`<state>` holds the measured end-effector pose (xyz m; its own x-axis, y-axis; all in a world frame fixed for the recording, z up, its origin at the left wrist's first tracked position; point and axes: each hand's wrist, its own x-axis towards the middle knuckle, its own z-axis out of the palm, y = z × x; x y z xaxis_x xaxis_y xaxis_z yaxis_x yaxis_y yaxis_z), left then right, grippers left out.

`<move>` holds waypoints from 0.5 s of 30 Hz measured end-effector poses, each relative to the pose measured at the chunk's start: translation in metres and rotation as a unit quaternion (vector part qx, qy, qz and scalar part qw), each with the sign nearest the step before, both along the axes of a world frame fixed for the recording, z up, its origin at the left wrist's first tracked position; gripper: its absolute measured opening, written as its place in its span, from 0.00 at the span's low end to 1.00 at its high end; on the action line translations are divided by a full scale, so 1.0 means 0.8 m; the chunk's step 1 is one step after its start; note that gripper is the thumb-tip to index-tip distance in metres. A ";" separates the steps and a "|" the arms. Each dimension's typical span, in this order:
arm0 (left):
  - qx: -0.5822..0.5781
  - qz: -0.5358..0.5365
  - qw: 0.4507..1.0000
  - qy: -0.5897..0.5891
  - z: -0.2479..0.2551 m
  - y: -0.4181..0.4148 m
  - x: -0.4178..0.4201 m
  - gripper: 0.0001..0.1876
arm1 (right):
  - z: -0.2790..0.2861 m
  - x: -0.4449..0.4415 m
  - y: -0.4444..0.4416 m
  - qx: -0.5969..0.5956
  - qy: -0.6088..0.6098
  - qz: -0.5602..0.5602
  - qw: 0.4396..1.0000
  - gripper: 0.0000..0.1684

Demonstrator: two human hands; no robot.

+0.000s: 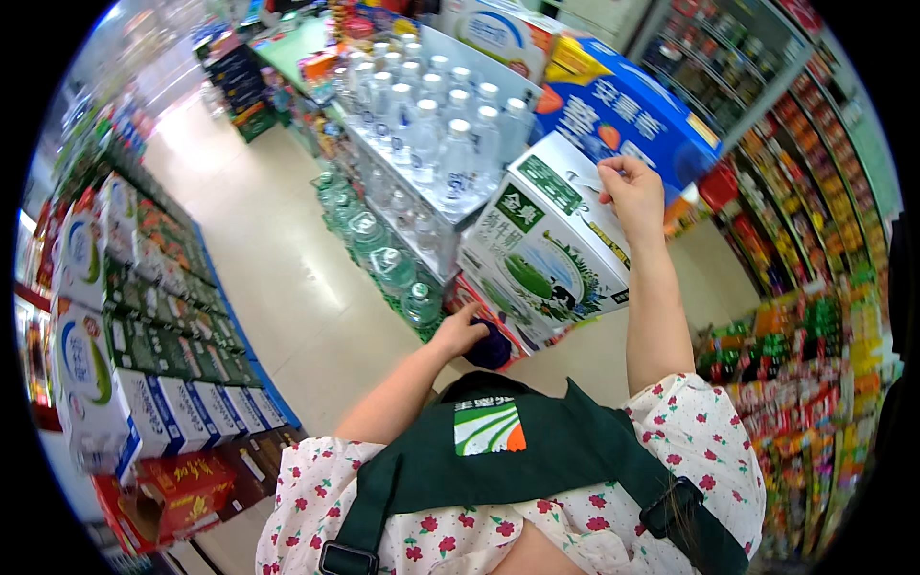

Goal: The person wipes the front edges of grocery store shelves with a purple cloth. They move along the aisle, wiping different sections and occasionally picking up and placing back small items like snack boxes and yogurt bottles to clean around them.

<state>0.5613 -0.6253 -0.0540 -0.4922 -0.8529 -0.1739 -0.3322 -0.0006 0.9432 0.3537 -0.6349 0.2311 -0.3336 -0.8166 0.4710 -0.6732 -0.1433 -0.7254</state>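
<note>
My left hand (463,332) reaches low, its fingers on or beside a dark purple rounded thing (490,346), next to a red and white carton under the milk cartons; whether it grips the purple thing is unclear. Over the right side of a white and green milk carton (546,244) is my right hand (631,188), its fingers curled near the carton's top edge. It may hold a thin cord or handle there; the fingers hide this. The carton is stacked on a similar one. Behind it leans a large blue carton (618,108) with strawberry pictures.
Clear plastic bottles (431,129) crowd a display table left of the cartons. Green-tinted bottles (392,269) line the floor beside it. Stacked milk cartons (165,323) and a red box (187,496) stand across the aisle at left. Packed shelves (798,194) and a glass-door cabinet (711,65) are at right.
</note>
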 end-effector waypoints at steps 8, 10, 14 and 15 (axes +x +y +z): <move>-0.008 0.061 0.998 -0.003 0.008 0.007 0.032 0.30 | -0.037 0.035 -0.086 -0.041 0.116 -0.025 0.992 0.10; -0.004 0.081 0.997 0.007 0.015 0.009 0.037 0.27 | -0.038 0.027 -0.091 -0.014 0.159 -0.023 0.987 0.11; -0.053 0.070 0.993 0.077 0.030 0.010 0.023 0.24 | -0.022 0.031 -0.052 0.034 0.193 0.010 0.981 0.14; -0.047 0.059 0.992 0.102 0.051 0.016 0.024 0.23 | -0.020 0.039 -0.034 -0.032 0.225 0.034 0.973 0.14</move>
<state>0.5804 -0.6124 -0.0132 -0.4048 -0.9144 0.0022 -0.1381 0.0635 0.9884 0.3845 -0.6619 0.2151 -0.0288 -0.7941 0.6071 -0.9078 -0.2335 -0.3485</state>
